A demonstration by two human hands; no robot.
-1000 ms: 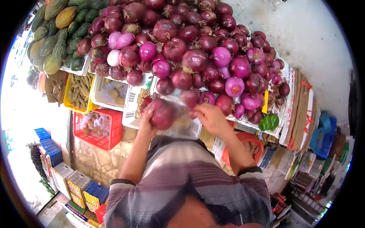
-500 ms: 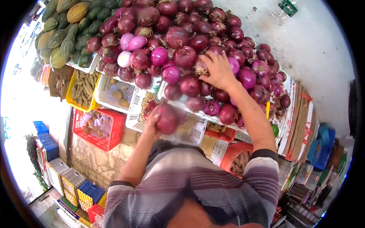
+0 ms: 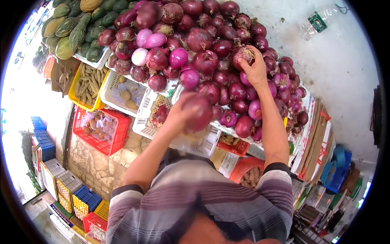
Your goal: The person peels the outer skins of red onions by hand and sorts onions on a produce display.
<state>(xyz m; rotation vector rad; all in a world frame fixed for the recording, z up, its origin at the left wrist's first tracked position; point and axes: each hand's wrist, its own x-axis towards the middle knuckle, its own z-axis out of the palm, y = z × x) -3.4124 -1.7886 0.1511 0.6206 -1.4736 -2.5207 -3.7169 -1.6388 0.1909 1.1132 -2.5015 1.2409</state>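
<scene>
A large red onion (image 3: 198,113), slightly blurred, is in the grip of my left hand (image 3: 178,114) just off the front of the pile. Farther up the slope, my right hand (image 3: 256,70) is closed on a red onion (image 3: 240,61) with dry, stringy roots on top. Whether that onion still rests on its neighbours I cannot tell. Around both hands spreads the heaped pile of red onions (image 3: 205,61), several of them peeled to bright purple, and one pale onion (image 3: 139,57) at the left.
Green and yellow squashes (image 3: 77,32) lie at the upper left. Below the pile stand a yellow basket (image 3: 72,90) of roots, white baskets (image 3: 140,126) and a red crate (image 3: 120,136). A plastic bottle (image 3: 317,22) lies at the upper right, with flattened cardboard (image 3: 310,138) below.
My left hand has carried its onion up and right, towards the pile. My right hand has moved up and right, from a lower onion to the one it now grips.
</scene>
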